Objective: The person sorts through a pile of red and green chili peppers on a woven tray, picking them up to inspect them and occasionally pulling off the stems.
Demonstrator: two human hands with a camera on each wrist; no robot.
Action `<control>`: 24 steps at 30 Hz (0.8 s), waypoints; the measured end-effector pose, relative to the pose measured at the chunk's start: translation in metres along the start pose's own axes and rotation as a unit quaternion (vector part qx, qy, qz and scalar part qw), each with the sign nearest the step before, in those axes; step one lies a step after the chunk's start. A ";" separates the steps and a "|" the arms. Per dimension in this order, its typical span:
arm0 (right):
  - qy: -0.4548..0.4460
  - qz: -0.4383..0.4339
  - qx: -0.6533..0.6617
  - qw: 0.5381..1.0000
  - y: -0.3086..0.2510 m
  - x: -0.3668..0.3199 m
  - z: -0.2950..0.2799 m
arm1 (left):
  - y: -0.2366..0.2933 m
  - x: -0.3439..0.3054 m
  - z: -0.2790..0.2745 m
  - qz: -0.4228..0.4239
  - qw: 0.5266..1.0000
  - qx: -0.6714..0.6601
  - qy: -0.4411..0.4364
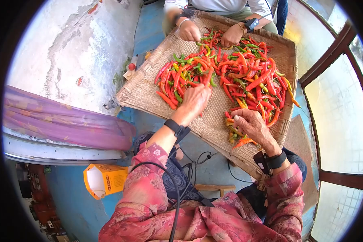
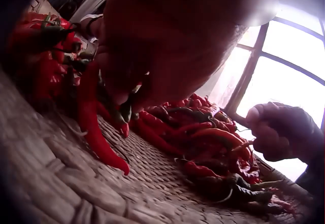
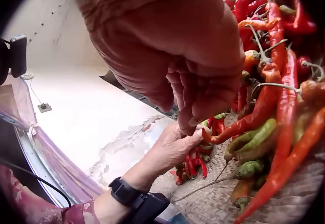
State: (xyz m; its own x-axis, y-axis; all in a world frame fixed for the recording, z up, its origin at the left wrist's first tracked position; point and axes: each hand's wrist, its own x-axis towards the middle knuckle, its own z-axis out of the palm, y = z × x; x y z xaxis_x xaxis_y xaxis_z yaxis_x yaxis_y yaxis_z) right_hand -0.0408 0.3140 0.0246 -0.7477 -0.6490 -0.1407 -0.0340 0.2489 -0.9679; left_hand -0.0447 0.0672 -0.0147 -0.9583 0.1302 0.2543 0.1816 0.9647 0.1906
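Observation:
Red, orange and green chili peppers (image 1: 256, 78) lie in heaps on a large woven tray (image 1: 145, 86). My left hand (image 1: 195, 101) is at the left heap (image 1: 175, 80). In the left wrist view, its fingers pinch a red chili pepper (image 2: 99, 132) that hangs down over the weave. My right hand (image 1: 254, 127) hovers by the near edge of the right heap, fingers curled with thumb and fingertips together. An orange-red chili tip (image 3: 208, 136) shows right at those fingertips in the right wrist view; I cannot tell whether they hold it.
Across the tray, another person's two hands (image 1: 189, 31) (image 1: 232, 35) work among peppers at the far edge. A yellow box (image 1: 109, 181) stands on the blue floor at lower left. Black cables (image 1: 195, 161) run below the tray. Windows (image 1: 339, 109) line the right side.

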 end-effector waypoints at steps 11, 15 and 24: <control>0.051 0.031 -0.035 0.998 0.004 0.003 0.010 | 0.070 -0.047 -0.002 0.224 0.971 -0.033 0.078; 0.038 0.028 -0.050 0.998 0.013 0.010 0.006 | 0.085 -0.051 -0.012 0.303 0.949 -0.027 0.079; 0.116 -0.054 0.189 0.974 0.008 0.012 -0.012 | 0.076 -0.046 -0.008 0.339 0.929 -0.143 0.040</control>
State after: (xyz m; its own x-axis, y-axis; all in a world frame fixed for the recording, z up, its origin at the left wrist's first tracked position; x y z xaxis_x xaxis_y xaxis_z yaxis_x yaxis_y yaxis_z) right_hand -0.0577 0.3172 0.0175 -0.8849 -0.4651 -0.0258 0.0930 -0.1222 -0.9881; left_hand 0.0150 0.1328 -0.0047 -0.5842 0.6572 0.4762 0.8000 0.5651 0.2016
